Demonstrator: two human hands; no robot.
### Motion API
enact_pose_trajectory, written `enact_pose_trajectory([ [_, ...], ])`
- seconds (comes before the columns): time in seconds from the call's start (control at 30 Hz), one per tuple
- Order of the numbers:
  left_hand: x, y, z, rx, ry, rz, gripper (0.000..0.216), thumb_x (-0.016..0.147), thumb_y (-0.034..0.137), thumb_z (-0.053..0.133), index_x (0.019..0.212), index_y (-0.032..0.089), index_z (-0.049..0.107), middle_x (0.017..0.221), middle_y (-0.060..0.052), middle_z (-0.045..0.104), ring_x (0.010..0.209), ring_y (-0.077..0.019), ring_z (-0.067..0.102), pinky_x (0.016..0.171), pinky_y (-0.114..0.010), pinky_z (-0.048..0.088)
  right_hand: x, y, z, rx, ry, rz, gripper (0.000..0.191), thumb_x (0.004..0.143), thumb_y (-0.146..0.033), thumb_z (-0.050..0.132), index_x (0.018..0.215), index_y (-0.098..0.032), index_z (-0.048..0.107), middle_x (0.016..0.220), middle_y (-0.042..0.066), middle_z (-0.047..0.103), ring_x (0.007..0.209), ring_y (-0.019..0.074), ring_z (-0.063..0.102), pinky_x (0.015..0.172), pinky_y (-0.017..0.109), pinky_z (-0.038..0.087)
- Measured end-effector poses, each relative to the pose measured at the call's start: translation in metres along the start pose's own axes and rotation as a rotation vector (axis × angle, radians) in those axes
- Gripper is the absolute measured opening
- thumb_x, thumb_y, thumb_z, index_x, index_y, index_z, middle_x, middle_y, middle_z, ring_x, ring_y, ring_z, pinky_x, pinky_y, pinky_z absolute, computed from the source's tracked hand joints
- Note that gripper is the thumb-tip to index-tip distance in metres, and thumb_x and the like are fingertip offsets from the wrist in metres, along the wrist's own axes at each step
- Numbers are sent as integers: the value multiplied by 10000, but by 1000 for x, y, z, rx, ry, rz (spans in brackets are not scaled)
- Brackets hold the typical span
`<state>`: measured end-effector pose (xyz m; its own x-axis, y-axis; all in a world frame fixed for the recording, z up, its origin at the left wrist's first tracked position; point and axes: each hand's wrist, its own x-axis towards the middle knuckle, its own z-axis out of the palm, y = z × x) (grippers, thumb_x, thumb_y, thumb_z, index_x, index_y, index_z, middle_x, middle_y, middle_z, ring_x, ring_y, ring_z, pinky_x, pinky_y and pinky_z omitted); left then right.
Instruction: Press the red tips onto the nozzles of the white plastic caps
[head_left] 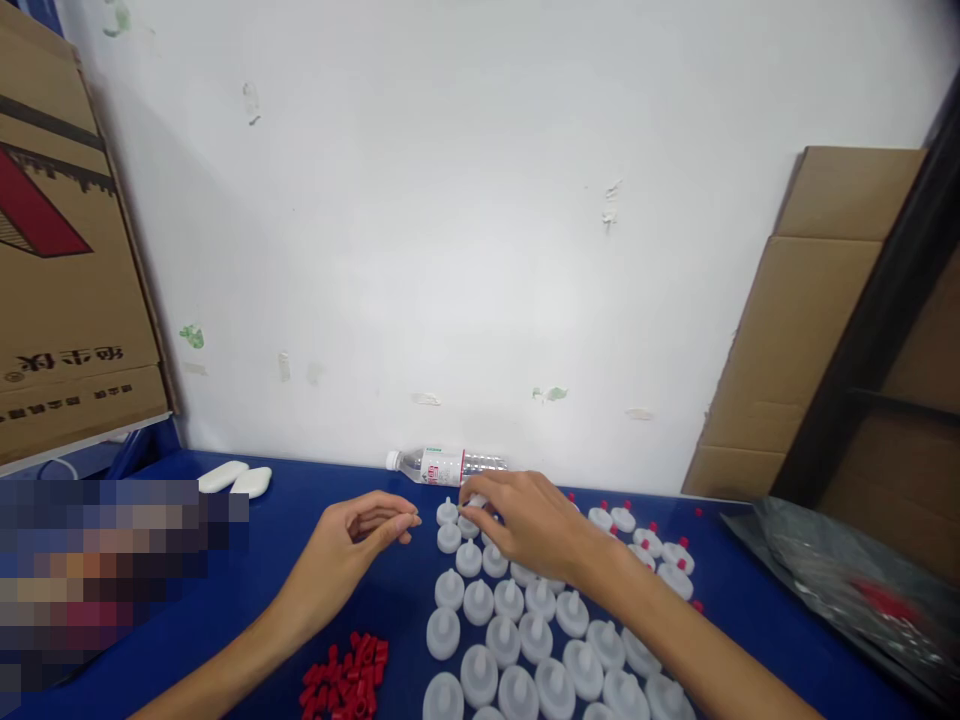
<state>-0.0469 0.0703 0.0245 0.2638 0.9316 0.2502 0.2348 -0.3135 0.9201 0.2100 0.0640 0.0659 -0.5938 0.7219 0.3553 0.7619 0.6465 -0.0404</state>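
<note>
at the far end of the cap rows (510, 640), the right hand (529, 525) pinches a white cap (475, 499). just left, the left hand (352, 545) has thumb and forefinger pressed together, contents unclear. red plugs (345, 675) lie nearer the body. just beyond the grip lies a water bottle (448, 465), its red-and-white label unreadable; far left, a cardboard box (67, 300) shows upside-down characters.

- I work in a small assembly workshop.
- My blue desk (315, 480) carries rows of identical white plastic caps (510, 640) and a heap of small red plugs (346, 677).
- A printed cardboard carton (67, 250) stands at my left.
- Plain cardboard (810, 320) leans on the scuffed white wall (480, 200) at my right.
</note>
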Motion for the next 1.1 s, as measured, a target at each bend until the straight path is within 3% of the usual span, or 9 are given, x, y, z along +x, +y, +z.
enact_pose_trajectory([
  [0.1,1,-1,1,-73,-2,-38,353,855,510,742,984,181,739,980,-81,811,881,-246,738,769,-300,520,1,-15,4,-48,-23,-105,155,1059,-270,496,1158,-227,607,1088,26,723,868,180,692,671,290,421],
  [0.23,0,0,5,-96,-26,-34,352,846,503,754,952,167,733,849,-72,803,825,-236,726,698,-283,486,3,-32,11,-147,-50,-229,72,1029,-198,524,1096,-186,549,974,40,693,780,192,660,619,316,393],
  [0.43,-5,7,10,-109,3,-15,368,835,529,745,900,168,716,785,-62,780,780,-227,708,660,-277,468,4,-40,8,-224,-56,-298,239,933,-57,558,1129,-176,492,964,41,676,779,195,646,643,332,407],
  [0.6,-7,9,10,-109,64,-22,382,811,546,758,905,179,707,786,-47,773,750,-219,712,609,-256,458,4,-42,8,-227,-50,-316,217,994,-129,549,1191,-177,471,983,31,680,808,188,652,664,323,420],
  [0.73,-7,6,8,-99,22,-31,366,808,530,762,895,179,713,767,-40,768,728,-218,711,602,-257,456,4,-42,11,-231,-52,-349,246,1008,-121,518,1246,-148,464,1016,45,688,868,196,650,718,324,440],
  [0.9,-4,0,5,-83,-33,-36,358,841,528,747,917,180,707,783,-48,782,768,-226,709,631,-265,456,4,-40,10,-249,-38,-366,337,917,7,500,1210,-160,488,1033,46,679,899,199,626,761,323,442],
  [1.1,-2,3,2,37,-143,-19,344,905,520,672,935,179,702,834,-43,768,698,-194,631,586,-253,405,3,-39,10,-277,-23,-403,264,986,-16,426,1207,-141,500,1015,67,673,891,207,611,790,334,455],
])
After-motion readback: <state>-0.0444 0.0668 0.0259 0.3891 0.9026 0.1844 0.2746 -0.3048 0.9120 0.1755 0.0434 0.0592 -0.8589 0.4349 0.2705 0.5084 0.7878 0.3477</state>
